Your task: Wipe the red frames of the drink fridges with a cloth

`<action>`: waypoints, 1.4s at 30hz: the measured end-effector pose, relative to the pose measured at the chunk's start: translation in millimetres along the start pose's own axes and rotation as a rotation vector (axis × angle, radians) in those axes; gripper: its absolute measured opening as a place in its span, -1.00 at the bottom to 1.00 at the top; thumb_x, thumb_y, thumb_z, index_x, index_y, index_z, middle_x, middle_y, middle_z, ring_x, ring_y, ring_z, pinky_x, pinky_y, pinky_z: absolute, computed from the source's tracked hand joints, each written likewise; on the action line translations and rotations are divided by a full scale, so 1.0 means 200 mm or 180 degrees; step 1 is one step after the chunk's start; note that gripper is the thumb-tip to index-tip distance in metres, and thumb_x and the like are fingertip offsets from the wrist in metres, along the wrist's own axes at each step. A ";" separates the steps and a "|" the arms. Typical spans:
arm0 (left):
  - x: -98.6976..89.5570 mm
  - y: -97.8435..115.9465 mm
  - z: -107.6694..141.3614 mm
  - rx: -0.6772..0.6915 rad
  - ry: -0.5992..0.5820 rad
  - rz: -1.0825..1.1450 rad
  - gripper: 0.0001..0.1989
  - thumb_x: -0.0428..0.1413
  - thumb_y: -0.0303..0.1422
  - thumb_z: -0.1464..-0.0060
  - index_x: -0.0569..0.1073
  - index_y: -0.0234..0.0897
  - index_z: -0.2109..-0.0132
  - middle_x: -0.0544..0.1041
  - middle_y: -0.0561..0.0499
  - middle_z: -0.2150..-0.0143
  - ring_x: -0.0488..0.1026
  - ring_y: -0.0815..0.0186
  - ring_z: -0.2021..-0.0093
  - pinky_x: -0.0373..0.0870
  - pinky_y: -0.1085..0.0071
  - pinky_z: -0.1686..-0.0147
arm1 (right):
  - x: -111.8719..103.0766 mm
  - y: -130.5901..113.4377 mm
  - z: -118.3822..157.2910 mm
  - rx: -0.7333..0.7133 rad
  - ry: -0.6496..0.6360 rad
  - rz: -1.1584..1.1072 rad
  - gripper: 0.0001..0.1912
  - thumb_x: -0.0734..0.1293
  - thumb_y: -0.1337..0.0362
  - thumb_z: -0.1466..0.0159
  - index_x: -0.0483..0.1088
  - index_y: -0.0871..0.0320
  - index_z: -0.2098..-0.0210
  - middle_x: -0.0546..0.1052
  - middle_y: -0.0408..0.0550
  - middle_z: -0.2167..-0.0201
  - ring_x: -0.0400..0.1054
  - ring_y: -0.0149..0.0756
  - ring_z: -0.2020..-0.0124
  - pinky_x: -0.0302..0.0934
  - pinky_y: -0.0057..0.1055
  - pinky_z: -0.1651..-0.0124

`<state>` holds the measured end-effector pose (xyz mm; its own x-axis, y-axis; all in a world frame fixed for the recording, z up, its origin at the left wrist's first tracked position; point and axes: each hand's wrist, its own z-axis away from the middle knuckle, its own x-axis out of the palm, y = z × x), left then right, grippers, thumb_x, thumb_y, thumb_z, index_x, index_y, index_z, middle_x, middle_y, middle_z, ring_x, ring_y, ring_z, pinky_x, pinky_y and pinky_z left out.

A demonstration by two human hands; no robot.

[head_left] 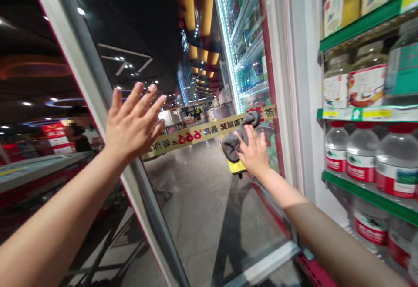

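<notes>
A glass door [192, 182] with a pale metal frame stands open before me, a yellow strip with red and dark lettering [209, 130] running across it. My left hand [132, 119] is raised at the door's left frame, fingers spread, holding nothing. Against the glass on the right, my right hand [254, 150] presses a crumpled grey cloth [231, 145] with a yellow part at its lower edge. The cloth lies under and to the left of the fingers, overlapping the strip's right part.
At the right, shelves with green edges [365, 193] hold several bottles with red caps [361, 152] and jars [367, 75]. A person [80, 128] is at the far left, behind a long counter-like case [42, 167]. Lit shelves [250, 47] show through or in the glass.
</notes>
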<state>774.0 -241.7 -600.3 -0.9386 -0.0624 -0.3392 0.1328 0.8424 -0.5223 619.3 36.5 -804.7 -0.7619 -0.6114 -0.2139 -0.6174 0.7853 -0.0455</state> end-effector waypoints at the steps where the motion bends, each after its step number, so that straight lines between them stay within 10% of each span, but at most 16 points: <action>1: -0.04 -0.06 -0.01 -0.0084 0.0012 -0.0003 -0.42 -0.04 -0.05 -0.28 0.08 0.28 -0.40 -0.18 0.57 -0.47 -0.16 0.14 -0.53 -0.47 -0.04 -0.51 | 0.00 0.03 -0.04 0.0118 0.0205 -0.0038 -0.31 0.33 0.31 -0.30 0.14 0.12 -0.39 0.09 0.31 -0.43 -0.08 0.14 -0.47 -0.13 0.33 -0.40; 6: -0.08 -0.19 -0.01 -0.0401 -0.0033 0.0084 -0.39 -0.11 0.10 -0.24 0.13 0.21 -0.40 -0.17 0.62 -0.47 -0.17 0.10 -0.53 -0.47 0.03 -0.52 | 0.03 -0.10 -0.25 0.0523 0.0838 -0.0368 -0.24 0.18 0.46 -0.26 0.07 0.03 -0.44 0.01 0.18 -0.48 -0.16 0.13 -0.49 0.04 0.26 -0.36; 9: -0.06 -0.20 0.00 -0.0420 0.0055 0.0095 -0.35 -0.16 0.12 -0.25 0.10 0.15 -0.42 -0.09 0.55 -0.49 -0.23 0.15 -0.54 -0.53 0.06 -0.51 | 0.06 -0.32 -0.21 -0.0166 0.0336 -0.0406 -0.21 0.30 0.27 -0.27 0.03 0.02 -0.45 -0.07 0.15 -0.51 -0.29 0.22 -0.51 -0.08 0.34 -0.37; 13: -0.05 -0.22 0.02 -0.0286 0.0139 -0.0081 -0.36 -0.20 0.05 -0.29 0.09 0.05 -0.44 0.00 0.39 -0.50 -0.21 0.23 -0.54 -0.45 0.07 -0.51 | 0.08 -0.42 -0.11 -0.1264 -0.0258 -0.0465 -0.13 0.39 0.30 -0.19 0.06 -0.12 -0.43 0.10 0.03 -0.47 0.01 0.07 -0.44 -0.14 0.20 -0.44; 20: -0.07 -0.21 0.05 -0.0149 0.0108 -0.0557 -0.38 -0.26 -0.04 -0.36 0.08 -0.09 -0.46 0.05 0.07 -0.52 -0.17 0.24 -0.53 -0.32 0.11 -0.49 | 0.09 -0.64 -0.40 -0.0183 0.0369 -0.0683 -0.06 0.25 0.40 -0.27 -0.31 0.23 -0.51 0.07 0.18 -0.46 -0.09 0.04 -0.48 -0.05 0.08 -0.43; 26: -0.09 -0.23 0.06 -0.0129 0.0060 -0.0262 -0.36 -0.33 -0.01 -0.38 0.09 -0.16 -0.46 0.08 0.00 -0.51 -0.15 0.23 -0.53 -0.31 0.12 -0.48 | 0.15 -0.82 -0.28 -0.1798 0.0000 -0.0902 -0.30 0.22 0.48 -0.31 0.15 -0.01 -0.41 0.44 -0.08 -0.27 0.28 -0.18 -0.29 0.05 -0.11 -0.42; 33: -0.14 -0.29 0.05 -0.0187 0.0111 0.0775 -0.31 -0.38 0.09 -0.36 0.11 -0.11 -0.45 0.12 -0.07 -0.50 -0.05 0.17 -0.51 -0.11 0.04 -0.45 | 0.19 -0.89 -0.43 -0.1362 0.0497 -0.0589 -0.49 0.22 0.43 -0.36 0.35 0.13 -0.28 0.39 0.07 -0.30 0.27 -0.10 -0.28 0.11 -0.01 -0.36; 38: -0.14 -0.32 0.04 -0.0214 0.0032 0.0988 -0.31 -0.36 0.11 -0.36 0.19 -0.11 -0.41 0.16 -0.09 -0.48 -0.01 0.16 -0.50 -0.11 0.00 -0.45 | 0.25 -0.93 -0.32 -0.3215 0.0438 -0.0775 -0.64 0.20 0.40 -0.44 0.47 -0.01 -0.12 0.61 -0.15 -0.02 0.40 -0.33 -0.14 0.28 -0.28 -0.21; 42: -0.11 -0.35 0.05 -0.0193 -0.0051 0.0987 -0.32 -0.34 0.11 -0.36 0.20 -0.10 -0.41 0.15 -0.09 -0.48 -0.02 0.14 -0.50 -0.12 -0.04 -0.44 | 0.23 -1.03 -0.44 -0.2109 0.0352 -0.0805 -0.51 0.22 0.44 -0.39 0.31 0.15 -0.30 0.46 0.09 -0.23 0.33 -0.18 -0.22 0.30 -0.22 -0.20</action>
<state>789.4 -303.9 -564.1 -0.8513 0.1944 -0.4874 0.3920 0.8530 -0.3446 693.3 -161.9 -719.0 -0.5736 -0.8005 -0.1735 -0.7400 0.4156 0.5289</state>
